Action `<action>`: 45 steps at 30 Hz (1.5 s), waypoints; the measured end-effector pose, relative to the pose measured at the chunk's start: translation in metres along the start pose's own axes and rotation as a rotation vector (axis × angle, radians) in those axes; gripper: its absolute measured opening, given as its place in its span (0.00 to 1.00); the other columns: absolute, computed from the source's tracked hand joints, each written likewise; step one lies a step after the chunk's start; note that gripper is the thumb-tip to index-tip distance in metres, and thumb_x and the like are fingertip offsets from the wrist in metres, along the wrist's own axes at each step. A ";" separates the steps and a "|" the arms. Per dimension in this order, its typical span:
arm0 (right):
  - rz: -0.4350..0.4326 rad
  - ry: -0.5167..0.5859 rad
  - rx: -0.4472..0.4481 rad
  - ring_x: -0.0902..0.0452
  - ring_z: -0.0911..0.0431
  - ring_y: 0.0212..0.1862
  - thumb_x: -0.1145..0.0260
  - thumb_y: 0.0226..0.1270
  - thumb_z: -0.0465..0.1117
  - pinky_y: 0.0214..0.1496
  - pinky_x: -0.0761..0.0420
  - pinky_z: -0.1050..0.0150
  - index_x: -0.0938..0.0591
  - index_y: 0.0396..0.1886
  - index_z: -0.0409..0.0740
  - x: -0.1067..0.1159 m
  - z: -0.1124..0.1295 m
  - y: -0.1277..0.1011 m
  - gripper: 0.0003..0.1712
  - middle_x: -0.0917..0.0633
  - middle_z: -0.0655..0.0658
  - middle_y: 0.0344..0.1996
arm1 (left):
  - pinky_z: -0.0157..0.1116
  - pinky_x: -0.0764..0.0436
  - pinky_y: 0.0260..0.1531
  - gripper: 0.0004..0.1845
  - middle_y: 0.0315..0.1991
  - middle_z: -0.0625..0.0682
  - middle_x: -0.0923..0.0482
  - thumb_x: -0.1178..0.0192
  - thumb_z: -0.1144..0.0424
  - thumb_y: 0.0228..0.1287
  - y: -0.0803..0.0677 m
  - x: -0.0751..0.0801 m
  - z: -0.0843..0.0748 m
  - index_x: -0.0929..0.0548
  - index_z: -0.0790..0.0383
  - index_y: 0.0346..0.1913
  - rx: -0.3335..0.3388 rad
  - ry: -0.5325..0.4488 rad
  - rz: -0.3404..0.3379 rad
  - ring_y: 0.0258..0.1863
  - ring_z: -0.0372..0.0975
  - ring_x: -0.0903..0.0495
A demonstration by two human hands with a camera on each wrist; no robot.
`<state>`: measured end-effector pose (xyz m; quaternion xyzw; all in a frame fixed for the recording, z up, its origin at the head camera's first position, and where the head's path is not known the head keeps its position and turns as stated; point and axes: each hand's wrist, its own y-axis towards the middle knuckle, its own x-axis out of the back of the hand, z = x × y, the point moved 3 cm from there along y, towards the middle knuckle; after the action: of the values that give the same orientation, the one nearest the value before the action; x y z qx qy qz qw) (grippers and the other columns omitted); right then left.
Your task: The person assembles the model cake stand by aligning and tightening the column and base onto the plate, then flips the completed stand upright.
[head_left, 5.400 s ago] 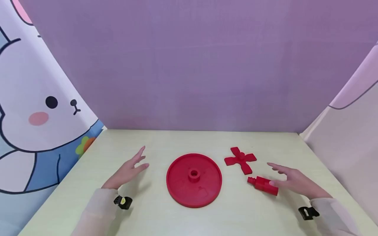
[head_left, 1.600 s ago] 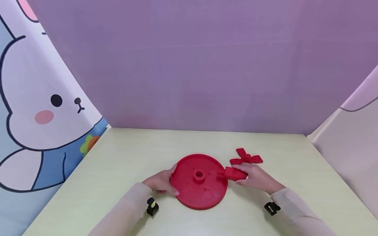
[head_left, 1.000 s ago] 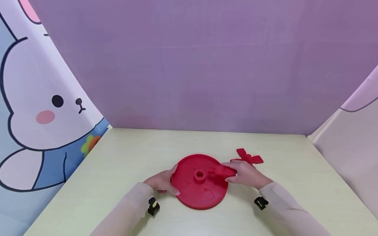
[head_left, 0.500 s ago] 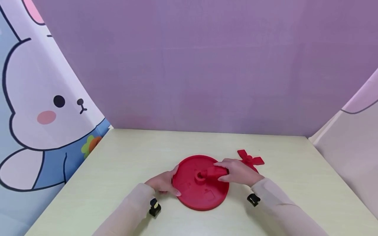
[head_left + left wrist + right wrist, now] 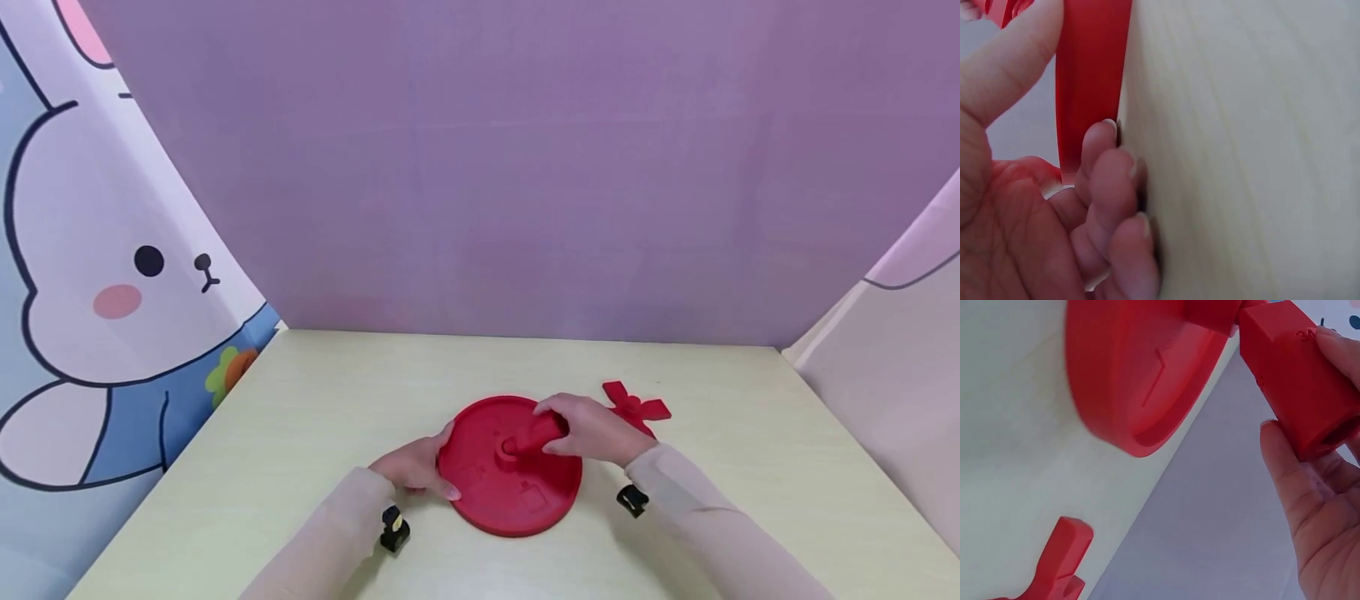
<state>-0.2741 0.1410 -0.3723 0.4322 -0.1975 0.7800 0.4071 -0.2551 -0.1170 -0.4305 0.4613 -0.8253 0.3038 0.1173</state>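
A shallow round red dish (image 5: 487, 508) with a raised rim lies on the pale table (image 5: 337, 417), between the fingers of both hands. The left hand (image 5: 416, 467) is curled about the dish's near side, its thumb over the rim; in the left wrist view, fingertips rest on the table just beside the outer wall. Inside the dish, in the gap between the two hands' fingers, stands a short hollow hub (image 5: 506, 454). The right hand (image 5: 592, 429) pinches a red block (image 5: 540, 432) between thumb and fingers, above the dish floor, tilted so that its narrow end points away from those fingers and down to the hub's mouth. How far that end sits in the hub, I cannot tell. The block's wide end, between the right fingers, has a dark hollow; its inside is too shaded to read. Raised outlines mark the dish floor below the right fingers. Just beyond the right hand, partly hidden by it, a red piece with flat arms (image 5: 633, 407) lies on the table
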 end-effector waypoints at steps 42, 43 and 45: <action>0.048 -0.031 0.086 0.25 0.54 0.47 0.24 0.51 0.38 0.39 0.18 0.63 0.19 0.56 0.43 -0.001 0.037 0.030 0.30 0.20 0.47 0.47 | 0.33 0.36 0.16 0.59 0.50 0.56 0.30 0.26 0.63 0.49 0.001 0.002 0.001 0.57 0.57 0.77 0.001 -0.006 0.015 0.13 0.40 0.40; 0.054 -0.034 0.081 0.25 0.54 0.47 0.24 0.51 0.39 0.39 0.18 0.63 0.19 0.56 0.43 -0.002 0.037 0.030 0.30 0.20 0.47 0.47 | 0.33 0.36 0.16 0.59 0.51 0.56 0.30 0.26 0.63 0.49 0.001 0.002 0.002 0.57 0.57 0.77 0.004 -0.005 0.013 0.13 0.40 0.40; 0.063 -0.041 0.075 0.25 0.55 0.47 0.24 0.52 0.39 0.39 0.18 0.63 0.19 0.57 0.44 -0.005 0.037 0.029 0.30 0.20 0.48 0.48 | 0.33 0.36 0.17 0.59 0.51 0.56 0.30 0.26 0.63 0.49 0.001 0.002 0.002 0.57 0.57 0.77 0.007 -0.008 0.013 0.14 0.40 0.40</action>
<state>-0.2775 0.0970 -0.3550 0.4568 -0.1897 0.7902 0.3618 -0.2569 -0.1190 -0.4321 0.4576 -0.8276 0.3057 0.1104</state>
